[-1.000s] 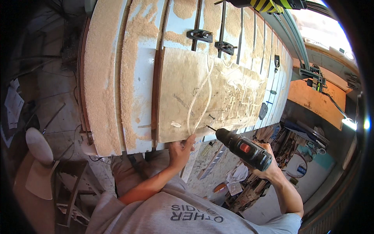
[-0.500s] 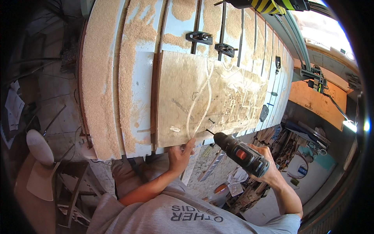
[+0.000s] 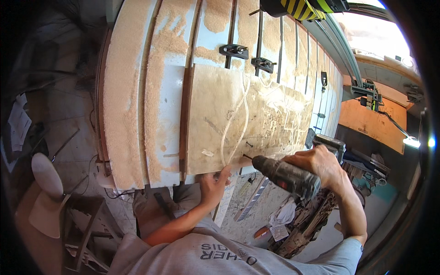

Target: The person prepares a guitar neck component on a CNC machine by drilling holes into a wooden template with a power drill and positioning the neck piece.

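Note:
A worn plywood board [image 3: 208, 105] with curved routed grooves lies on the slotted worktable. My right hand [image 3: 321, 165] is closed round the handle of a dark cordless drill [image 3: 286, 176], its battery out to the right. The drill's thin bit [image 3: 247, 156] points left, its tip at the board near the front edge; whether it has entered the wood I cannot tell. A small dark screw [image 3: 249, 144] sticks out of the board just beyond it. My left hand [image 3: 214, 187] grips the board's near edge, thumb against the edge and fingers curled, partly hidden below.
Sawdust covers much of the worktable [image 3: 167, 85]. Two black clamps [image 3: 234, 51] [image 3: 264, 64] sit behind the board. A machine part with yellow-black stripes [image 3: 298, 8] overhangs the far side. Wood offcuts [image 3: 302, 224] lie on the right, and a chair [image 3: 47, 176] stands left.
My right hand has risen and turned the drill, so its handle and battery now swing out to the right. The bit's tip stays near the same spot. My left hand keeps its place.

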Demonstrator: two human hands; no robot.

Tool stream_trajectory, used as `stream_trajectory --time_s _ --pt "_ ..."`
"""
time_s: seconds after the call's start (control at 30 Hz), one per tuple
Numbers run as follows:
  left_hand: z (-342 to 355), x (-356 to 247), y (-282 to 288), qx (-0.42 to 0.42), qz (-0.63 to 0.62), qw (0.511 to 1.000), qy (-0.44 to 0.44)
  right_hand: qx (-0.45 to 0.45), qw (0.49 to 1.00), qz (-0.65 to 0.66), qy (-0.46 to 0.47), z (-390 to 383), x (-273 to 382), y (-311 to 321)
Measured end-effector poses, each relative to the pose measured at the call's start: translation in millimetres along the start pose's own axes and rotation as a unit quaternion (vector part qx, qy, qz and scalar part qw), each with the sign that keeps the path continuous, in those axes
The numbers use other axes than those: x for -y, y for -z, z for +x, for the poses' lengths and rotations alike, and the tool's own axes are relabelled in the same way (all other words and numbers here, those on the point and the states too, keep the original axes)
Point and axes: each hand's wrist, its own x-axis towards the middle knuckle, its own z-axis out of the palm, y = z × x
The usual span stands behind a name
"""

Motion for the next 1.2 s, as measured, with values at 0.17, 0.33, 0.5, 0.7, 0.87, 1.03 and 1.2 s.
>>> stream_trajectory --time_s 0.17,0.33,0.5,0.7,0.87,1.03,1.2 --pt "3.2 -3.1 -1.4 -0.013 -0.004 1.000 -0.021 -0.076 0.995 0.050 0.028 -3.3 9.8 -0.5" --pt "6.3 0.6 -1.0 -0.008 -0.011 1.000 -0.017 -0.063 0.994 0.088 -0.002 -1.9 11.9 -5.3" --pt "4.1 2.5 -2.0 -0.011 -0.006 1.000 -0.016 -0.093 0.993 0.071 0.015 -9.7 6.4 -19.1" --pt "5.6 6.6 -1.8 -0.005 -0.017 1.000 -0.017 -0.099 0.993 0.070 -0.014 -3.9 14.4 -11.0" --pt "7.4 7.3 -6.0 -0.013 -0.024 0.999 -0.029 -0.172 0.973 0.153 -0.014 -17.5 2.1 -48.7" --pt "15.2 12.7 1.6 0.012 0.003 1.000 -0.012 -0.192 0.975 0.102 -0.043 -17.8 -6.5 -57.2" --pt "14.5 -13.4 14.2 0.072 -0.044 0.994 0.074 -0.242 0.962 0.102 -0.074 -23.0 4.5 -69.1"
